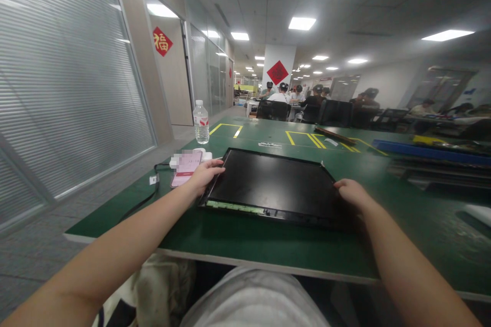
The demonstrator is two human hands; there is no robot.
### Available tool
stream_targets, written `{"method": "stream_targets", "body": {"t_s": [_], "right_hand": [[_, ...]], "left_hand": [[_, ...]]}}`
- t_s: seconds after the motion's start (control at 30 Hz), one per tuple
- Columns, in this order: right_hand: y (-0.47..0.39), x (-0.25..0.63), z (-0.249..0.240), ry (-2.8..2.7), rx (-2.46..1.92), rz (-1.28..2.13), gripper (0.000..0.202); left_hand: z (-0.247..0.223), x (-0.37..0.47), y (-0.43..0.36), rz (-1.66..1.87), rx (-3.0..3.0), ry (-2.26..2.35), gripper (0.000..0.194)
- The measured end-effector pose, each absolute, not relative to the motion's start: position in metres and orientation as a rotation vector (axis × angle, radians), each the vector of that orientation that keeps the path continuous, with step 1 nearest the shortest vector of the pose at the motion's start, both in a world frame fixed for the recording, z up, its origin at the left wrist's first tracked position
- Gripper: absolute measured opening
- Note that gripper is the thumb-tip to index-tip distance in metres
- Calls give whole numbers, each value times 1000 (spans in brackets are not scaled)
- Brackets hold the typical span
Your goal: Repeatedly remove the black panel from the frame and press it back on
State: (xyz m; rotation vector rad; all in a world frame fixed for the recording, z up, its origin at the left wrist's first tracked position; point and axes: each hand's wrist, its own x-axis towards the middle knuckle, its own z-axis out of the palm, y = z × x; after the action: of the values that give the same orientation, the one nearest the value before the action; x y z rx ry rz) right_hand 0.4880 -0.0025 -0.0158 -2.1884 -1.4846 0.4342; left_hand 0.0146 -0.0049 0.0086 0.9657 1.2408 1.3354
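Note:
A black flat display panel (pixel 274 179) lies in front of me at the green table's near side, its dark glossy face turned up. Along its near edge runs a thin green circuit strip (pixel 235 207). My left hand (pixel 207 172) grips the panel's left edge, thumb and fingers closed on the rim. On the opposite side, my right hand (pixel 351 192) is closed on the right edge, its fingertips partly hidden under and behind the frame. Whether the panel's underside touches the tabletop cannot be made out.
Left of the panel lie a phone (pixel 186 167) and a black cable (pixel 143 204). A water bottle (pixel 201 122) stands behind them. A long dark strip (pixel 334 135) and a blue bar (pixel 422 150) lie on the table (pixel 249 245) at the right. People sit at far desks.

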Motion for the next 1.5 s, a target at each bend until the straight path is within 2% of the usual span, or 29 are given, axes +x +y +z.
{"method": "stream_targets", "body": {"t_s": [0.27, 0.47, 0.6, 0.7, 0.93, 1.13, 1.5], "right_hand": [[-3, 485, -16, -1498, -2177, 408, 34], [-6, 482, -12, -1502, -2177, 455, 37], [-6, 482, -13, -1487, -2196, 430, 35], [-6, 484, -15, -1483, -2165, 438, 33], [-5, 485, -15, -1506, -2170, 415, 34], [-6, 483, -13, -1497, -2167, 420, 38], [-9, 479, -7, -1546, -2163, 417, 32]], "left_hand": [[11, 14, -3, 1344, 957, 1285, 42], [15, 13, -8, 1197, 923, 1210, 78], [13, 12, -8, 1155, 920, 1158, 88], [12, 12, -7, 1159, 915, 1130, 86], [11, 11, -9, 1068, 978, 1122, 61], [9, 10, -9, 1079, 1028, 1112, 66], [13, 11, -10, 1126, 1010, 1034, 74]]}}
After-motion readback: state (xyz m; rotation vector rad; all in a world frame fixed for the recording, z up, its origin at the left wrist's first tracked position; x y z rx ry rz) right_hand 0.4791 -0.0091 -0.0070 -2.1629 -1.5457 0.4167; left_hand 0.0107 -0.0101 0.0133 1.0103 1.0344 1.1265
